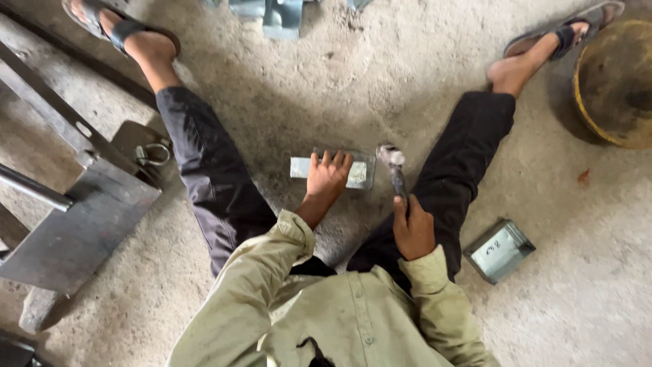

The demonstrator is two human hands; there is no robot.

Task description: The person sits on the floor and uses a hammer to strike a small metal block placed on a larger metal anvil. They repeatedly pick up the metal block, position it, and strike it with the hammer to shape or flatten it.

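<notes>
Two hands, one hammer, one sheet-metal box on a workshop floor

Two bare hands work between a seated person's spread legs on a rough concrete floor [353,81]. The left hand [327,178] lies flat, fingers spread, pressing down on a small metal box [360,173] that sits on the floor directly ahead. The right hand [413,231] is closed in a fist around the handle of a hammer [396,173], whose head hangs just beside the box's right end. The box looks like thin folded sheet steel: light, stiff, probably sharp along its cut edges and apt to skid on the gritty floor, so a flat palm on its top face appears the safest hold, with fingers kept away from the end nearest the hammer. A second, similar box [499,250] lies near the right leg, well apart from the first. A heavy steel plate [75,231] with a bar and a ring rests to the left, a round yellow-rimmed pan [614,81] at upper right, and more bent metal pieces [275,15] beyond the feet. Nothing stands between hammer and box.
</notes>
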